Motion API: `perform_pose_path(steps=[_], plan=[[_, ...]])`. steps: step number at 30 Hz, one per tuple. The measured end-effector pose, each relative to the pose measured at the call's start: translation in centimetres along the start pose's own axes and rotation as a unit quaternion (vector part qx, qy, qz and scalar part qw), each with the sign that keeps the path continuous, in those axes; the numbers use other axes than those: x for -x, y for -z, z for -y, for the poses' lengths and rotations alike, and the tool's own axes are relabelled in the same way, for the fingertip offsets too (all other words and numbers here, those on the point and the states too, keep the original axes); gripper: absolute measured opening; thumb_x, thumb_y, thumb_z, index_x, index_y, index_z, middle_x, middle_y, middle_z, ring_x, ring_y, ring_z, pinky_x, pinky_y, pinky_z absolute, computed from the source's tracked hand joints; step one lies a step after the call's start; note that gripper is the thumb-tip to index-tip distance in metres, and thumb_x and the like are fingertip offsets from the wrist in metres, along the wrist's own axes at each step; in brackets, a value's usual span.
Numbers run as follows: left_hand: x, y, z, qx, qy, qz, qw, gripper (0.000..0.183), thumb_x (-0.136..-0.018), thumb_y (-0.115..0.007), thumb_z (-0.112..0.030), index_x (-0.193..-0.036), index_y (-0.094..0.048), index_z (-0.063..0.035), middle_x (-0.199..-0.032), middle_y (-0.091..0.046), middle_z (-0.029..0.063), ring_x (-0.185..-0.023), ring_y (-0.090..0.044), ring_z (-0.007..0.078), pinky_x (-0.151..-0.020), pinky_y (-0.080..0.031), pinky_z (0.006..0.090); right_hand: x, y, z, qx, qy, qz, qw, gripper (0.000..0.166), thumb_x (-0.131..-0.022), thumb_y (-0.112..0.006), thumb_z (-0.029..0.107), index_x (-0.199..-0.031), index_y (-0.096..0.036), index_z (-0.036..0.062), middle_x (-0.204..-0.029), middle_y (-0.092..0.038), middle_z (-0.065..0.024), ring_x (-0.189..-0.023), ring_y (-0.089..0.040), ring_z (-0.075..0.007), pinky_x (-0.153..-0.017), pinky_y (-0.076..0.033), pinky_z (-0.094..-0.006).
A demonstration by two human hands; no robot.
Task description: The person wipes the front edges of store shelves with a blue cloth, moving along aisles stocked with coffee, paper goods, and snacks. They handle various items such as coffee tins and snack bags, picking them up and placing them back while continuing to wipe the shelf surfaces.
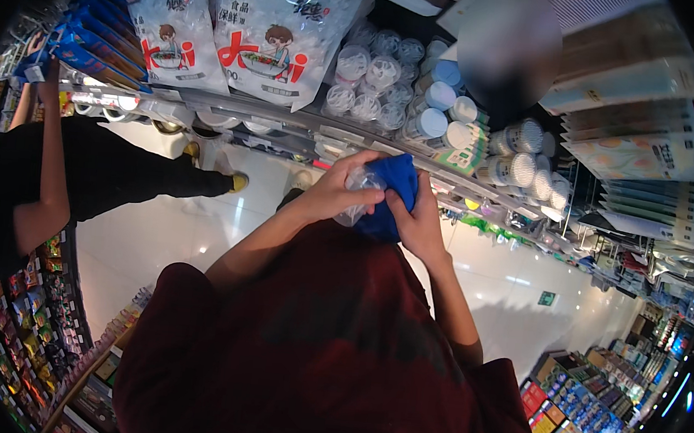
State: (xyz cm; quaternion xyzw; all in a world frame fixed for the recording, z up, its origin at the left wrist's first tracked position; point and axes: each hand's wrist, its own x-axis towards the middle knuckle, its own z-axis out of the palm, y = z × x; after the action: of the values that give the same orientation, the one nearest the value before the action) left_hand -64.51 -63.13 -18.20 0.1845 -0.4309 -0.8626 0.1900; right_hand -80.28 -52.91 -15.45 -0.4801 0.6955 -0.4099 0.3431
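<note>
Close to the shelf front, my left hand [334,187] is closed around a clear plastic item [352,214], perhaps a small tub or crumpled wrapping. My right hand [420,222] grips a folded blue cloth-like item [403,170], with the thumb across its face. The two items touch each other in front of my dark red shirt [337,316]. My left fingertips also reach the blue item's edge. Parts of both items are hidden behind my fingers.
A store shelf [256,114] holds printed plastic bags [270,40], clear round packs [383,70] and cotton swab tubs [518,167]. Flat packs [648,151] hang at right. A person in black [75,171] stands at left, reaching towards blue packages [98,36]. Snack racks [24,311] line the lower left.
</note>
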Motion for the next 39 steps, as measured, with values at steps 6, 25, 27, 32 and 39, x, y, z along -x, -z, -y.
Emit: perform_pose_path(steps=[6, 25, 27, 32, 39], plan=[[1.2, 4.0, -0.2, 0.038, 0.008, -0.025, 0.999, 0.055, -0.081, -0.071, -0.012, -0.127, -0.044, 0.0002, -0.083, -0.061, 0.0041, -0.065, -0.058, 0.0089, -0.058, -0.048, 0.0227, -6.3, 3.2, 3.0, 0.116, 0.088, -0.156, 0.977, 0.023, -0.078, -0.066, 0.012, -0.096, -0.058, -0.0002, -0.090, -0.064, -0.0128, -0.087, -0.062, -0.0247, -0.079, -0.047, -0.0351], [5.1, 11.3, -1.5, -0.016, 0.071, -0.039, 0.997, 0.059, -0.079, -0.072, -0.013, -0.129, -0.043, -0.0024, -0.090, -0.060, 0.0068, -0.067, -0.060, 0.0110, -0.059, -0.049, 0.0243, -14.5, 1.9, -1.4, 0.455, 0.069, -0.251, 0.852, 0.030, -0.062, -0.077, 0.029, -0.078, -0.064, 0.0068, -0.083, -0.065, -0.0090, -0.087, -0.060, -0.0288, -0.082, -0.043, -0.0404], [5.1, 11.6, -1.4, -0.017, 0.068, -0.038, 0.997, 0.058, -0.079, -0.072, -0.013, -0.129, -0.044, -0.0023, -0.090, -0.060, 0.0067, -0.067, -0.060, 0.0110, -0.058, -0.049, 0.0244, -14.5, 1.8, -1.4, 0.451, 0.065, -0.257, 0.852, 0.030, -0.062, -0.077, 0.029, -0.076, -0.063, 0.0069, -0.082, -0.064, -0.0089, -0.087, -0.060, -0.0287, -0.083, -0.042, -0.0399], [5.0, 11.5, -2.0, -0.023, 0.072, -0.034, 0.997, 0.056, -0.079, -0.072, -0.013, -0.127, -0.045, -0.0022, -0.088, -0.060, 0.0064, -0.066, -0.060, 0.0110, -0.059, -0.049, 0.0244, -14.5, 1.9, -0.4, 0.518, 0.071, -0.231, 0.820, 0.034, -0.065, -0.077, 0.033, -0.080, -0.063, 0.0058, -0.083, -0.064, -0.0101, -0.088, -0.059, -0.0310, -0.082, -0.043, -0.0418], [3.1, 10.2, -4.3, -0.017, 0.044, -0.006, 0.999, 0.053, -0.081, -0.069, -0.010, -0.127, -0.045, -0.0008, -0.088, -0.060, 0.0058, -0.067, -0.060, 0.0108, -0.060, -0.048, 0.0237, -10.1, -0.3, 3.0, 0.170, 0.107, -0.234, 0.951, 0.026, -0.073, -0.074, 0.020, -0.089, -0.062, 0.0043, -0.097, -0.065, -0.0104, -0.098, -0.059, -0.0260, -0.089, -0.043, -0.0364]])
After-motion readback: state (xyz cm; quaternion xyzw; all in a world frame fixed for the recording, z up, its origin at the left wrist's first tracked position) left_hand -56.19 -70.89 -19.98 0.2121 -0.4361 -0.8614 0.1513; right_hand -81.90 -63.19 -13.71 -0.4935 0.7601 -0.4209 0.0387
